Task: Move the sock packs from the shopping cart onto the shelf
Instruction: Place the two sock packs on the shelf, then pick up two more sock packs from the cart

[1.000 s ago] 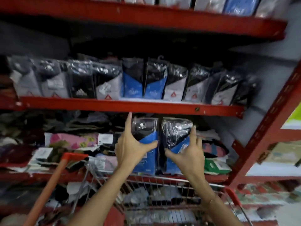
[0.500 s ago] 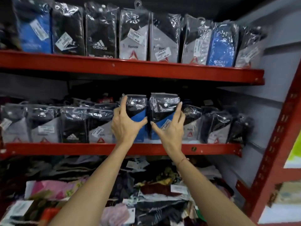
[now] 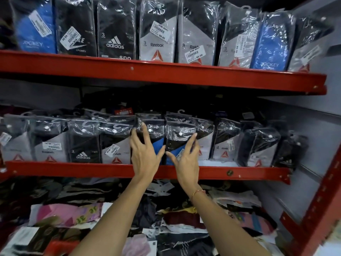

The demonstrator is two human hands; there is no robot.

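Note:
Two black-and-blue sock packs stand side by side in the row on the middle red shelf [image 3: 73,169]. My left hand [image 3: 144,159] spreads over the front of the left pack [image 3: 154,130], fingers at its left edge and thumb on the blue part. In the same way, my right hand [image 3: 186,159] holds the right pack [image 3: 178,133]. Both packs' bottoms are hidden behind my hands. Grey, black and other sock packs flank them on either side.
The upper red shelf [image 3: 166,72] carries a full row of sock packs. Below the middle shelf lies a loose pile of clothes and packets [image 3: 73,213]. A red shelf upright [image 3: 317,209] rises at the right. A red piece [image 3: 60,246] shows at the bottom left.
Both hands have lifted the two blue packs from down by the cart to the middle shelf, where the packs now stand in the row. The view has tilted upward.

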